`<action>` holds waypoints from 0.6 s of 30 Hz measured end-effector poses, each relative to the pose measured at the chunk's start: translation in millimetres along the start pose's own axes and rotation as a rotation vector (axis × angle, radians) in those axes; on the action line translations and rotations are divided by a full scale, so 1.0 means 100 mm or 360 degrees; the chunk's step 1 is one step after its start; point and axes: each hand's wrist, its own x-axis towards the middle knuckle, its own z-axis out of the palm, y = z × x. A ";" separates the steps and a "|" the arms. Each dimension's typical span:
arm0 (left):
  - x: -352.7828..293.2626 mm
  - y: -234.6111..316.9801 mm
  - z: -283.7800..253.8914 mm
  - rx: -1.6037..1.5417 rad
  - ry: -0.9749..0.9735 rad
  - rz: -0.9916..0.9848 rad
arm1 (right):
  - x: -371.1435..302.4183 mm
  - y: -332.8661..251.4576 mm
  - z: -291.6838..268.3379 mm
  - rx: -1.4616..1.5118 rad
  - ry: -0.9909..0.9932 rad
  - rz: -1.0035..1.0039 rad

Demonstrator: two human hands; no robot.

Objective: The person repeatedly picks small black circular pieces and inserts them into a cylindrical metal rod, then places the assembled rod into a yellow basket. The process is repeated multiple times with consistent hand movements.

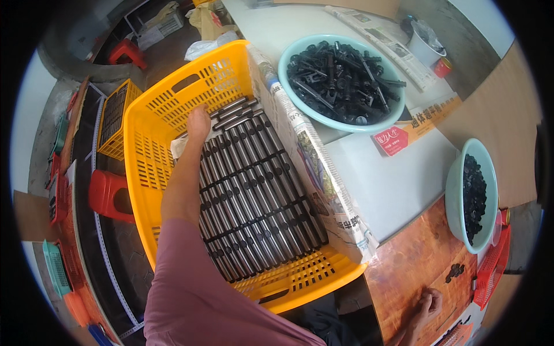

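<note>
My left arm, in a pink sleeve, reaches into a large yellow plastic basket (141, 184). My left hand (199, 122) is at its far left side, beside the ends of a few metal tubes (234, 109) lying crosswise; its fingertips are mostly hidden, so I cannot tell whether it grips one. Rows of shiny metal tubes with black parts (254, 190) fill the basket floor. At the lower right, my right hand (428, 305) rests low over the brown wooden tabletop (404, 271), fingers curled together. Anything inside them is hidden. A small pile of black pieces (455, 272) lies just beyond it.
Newspaper (314, 155) lines the basket's right wall. A pale green basin of black parts (283, 75) stands on the white table; another basin (456, 202) holds small black pieces. Left are a red stool (107, 196) and a smaller yellow crate (118, 150). A red basket (490, 277) stands far right.
</note>
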 end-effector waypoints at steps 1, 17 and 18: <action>-0.01 -0.10 0.03 -0.0031 -0.0086 -0.0077 | 0.00 0.05 -0.03 0.0037 -0.0018 0.0000; 0.20 -0.51 0.73 -0.0565 -0.0252 -0.0999 | 0.08 0.04 -0.03 0.0030 -0.0096 -0.0058; 0.21 -0.53 0.77 -0.0549 -0.0258 -0.0993 | 0.08 0.02 -0.02 0.0017 -0.0086 -0.0022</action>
